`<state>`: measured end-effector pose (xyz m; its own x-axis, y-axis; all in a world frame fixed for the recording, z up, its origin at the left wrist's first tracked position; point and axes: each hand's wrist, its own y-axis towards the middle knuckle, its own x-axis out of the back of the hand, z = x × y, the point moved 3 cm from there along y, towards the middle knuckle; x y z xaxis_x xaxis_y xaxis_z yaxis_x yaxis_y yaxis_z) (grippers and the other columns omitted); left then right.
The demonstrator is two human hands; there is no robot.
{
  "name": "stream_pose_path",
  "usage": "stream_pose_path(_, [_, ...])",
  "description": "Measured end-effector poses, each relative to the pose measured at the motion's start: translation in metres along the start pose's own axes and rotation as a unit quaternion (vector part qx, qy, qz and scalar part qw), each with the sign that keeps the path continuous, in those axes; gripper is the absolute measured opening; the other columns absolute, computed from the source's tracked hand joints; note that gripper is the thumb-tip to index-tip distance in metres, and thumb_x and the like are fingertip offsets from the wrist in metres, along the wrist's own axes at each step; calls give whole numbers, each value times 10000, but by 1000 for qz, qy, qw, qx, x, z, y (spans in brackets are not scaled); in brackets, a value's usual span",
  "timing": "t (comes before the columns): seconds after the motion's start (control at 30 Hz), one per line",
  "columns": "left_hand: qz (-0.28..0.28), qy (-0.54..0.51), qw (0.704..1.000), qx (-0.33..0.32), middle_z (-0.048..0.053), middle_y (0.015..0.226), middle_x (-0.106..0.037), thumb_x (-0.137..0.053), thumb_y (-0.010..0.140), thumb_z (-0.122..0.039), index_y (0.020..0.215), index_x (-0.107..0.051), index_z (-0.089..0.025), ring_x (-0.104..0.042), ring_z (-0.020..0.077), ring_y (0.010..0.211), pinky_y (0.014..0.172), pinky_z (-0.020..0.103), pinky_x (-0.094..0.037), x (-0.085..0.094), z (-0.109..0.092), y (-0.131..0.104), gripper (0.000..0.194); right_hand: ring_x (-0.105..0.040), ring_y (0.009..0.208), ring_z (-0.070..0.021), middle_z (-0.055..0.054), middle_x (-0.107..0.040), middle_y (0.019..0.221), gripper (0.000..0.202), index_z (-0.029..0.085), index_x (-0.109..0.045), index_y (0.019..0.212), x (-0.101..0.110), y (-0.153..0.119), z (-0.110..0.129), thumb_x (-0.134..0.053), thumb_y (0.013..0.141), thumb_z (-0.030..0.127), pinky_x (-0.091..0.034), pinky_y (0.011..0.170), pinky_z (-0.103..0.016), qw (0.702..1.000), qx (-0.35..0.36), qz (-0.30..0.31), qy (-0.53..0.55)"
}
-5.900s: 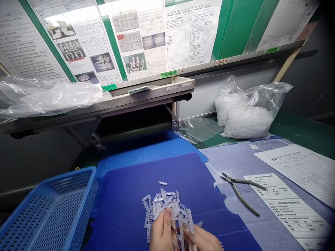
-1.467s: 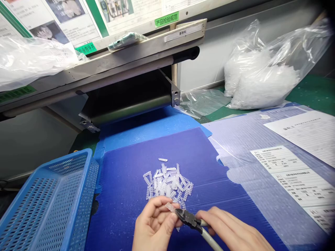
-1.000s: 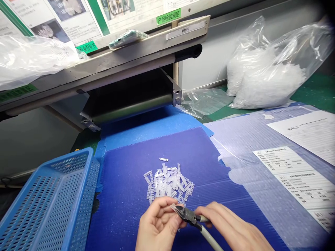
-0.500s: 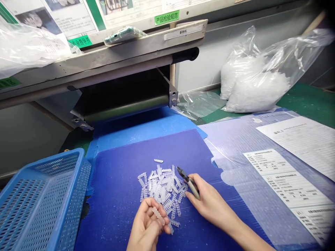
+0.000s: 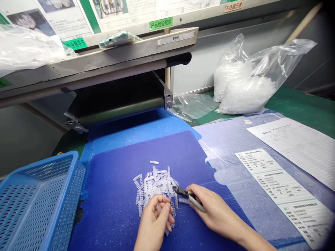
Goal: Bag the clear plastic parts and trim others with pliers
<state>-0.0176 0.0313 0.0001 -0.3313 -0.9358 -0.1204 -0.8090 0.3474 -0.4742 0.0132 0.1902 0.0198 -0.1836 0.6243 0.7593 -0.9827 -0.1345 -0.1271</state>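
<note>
Blue basket (image 5: 36,202) at 8 o'clock, on the bench edge. Just right of it, blue board (image 5: 117,209) covers the work area. Pile of clear plastic strips (image 5: 154,183) lies mid-board, at 6 o'clock from the roller (image 5: 117,111). Left hand (image 5: 154,218) at the pile's near edge, fingers curled shut on one plastic strip (image 5: 158,208). Right hand (image 5: 214,211) at 3 o'clock of the pile, closed around cutters (image 5: 187,196); the tip points to 10 o'clock and touches the pile's right edge. Papers (image 5: 282,177) lie at 3 o'clock. Bags of white parts (image 5: 246,90) sit at 1 o'clock.
</note>
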Motion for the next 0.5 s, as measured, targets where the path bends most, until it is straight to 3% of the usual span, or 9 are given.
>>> stream_pose_path(0.1, [79,-87,992,46,19,592,-581,-540,746,-347,747,-488,-123,-509,64,393,330,131,-351,-8,3,-1,230,-498,761,-105,36,-517,829,216,232,-417,869,13,-9,19,-422,766,42,-382,681,-207,995,57,39,70])
stream_pose_path(0.2, [212,-189,950,128,57,598,-613,-586,728,-295,744,-474,-127,-531,64,388,313,106,-341,-18,4,-8,202,-488,757,-113,38,-506,798,235,226,-427,807,19,-12,35,-436,721,7,-380,692,-224,983,107,61,133])
stream_pose_path(0.27, [247,-233,930,140,59,593,-619,-620,707,-245,746,-472,-128,-538,61,389,324,101,-354,-21,-1,-13,193,-486,770,-121,34,-504,801,235,226,-427,799,19,-13,41,-428,715,7,-380,706,-241,980,121,48,150])
stream_pose_path(0.37, [192,-269,940,88,48,636,-627,-644,692,-211,830,-507,-115,-569,69,445,385,116,-407,-15,-11,-17,217,-509,803,-129,20,-513,841,205,235,-396,883,18,-16,42,-409,758,73,-401,711,-240,985,64,-32,156])
stream_pose_path(0.43, [119,-258,958,41,48,680,-639,-666,670,-198,894,-531,-116,-599,96,514,444,144,-450,-8,-19,-20,274,-538,797,-142,12,-533,836,202,237,-379,921,17,-22,40,-421,758,125,-425,683,-236,989,2,-81,124])
stream_pose_path(0.5, [42,-219,975,-9,50,705,-657,-687,642,-187,879,-567,-120,-616,119,559,503,172,-480,-1,-27,-24,274,-565,763,-160,15,-558,805,227,242,-396,899,16,-29,40,-456,708,135,-443,629,-236,993,-10,-92,66])
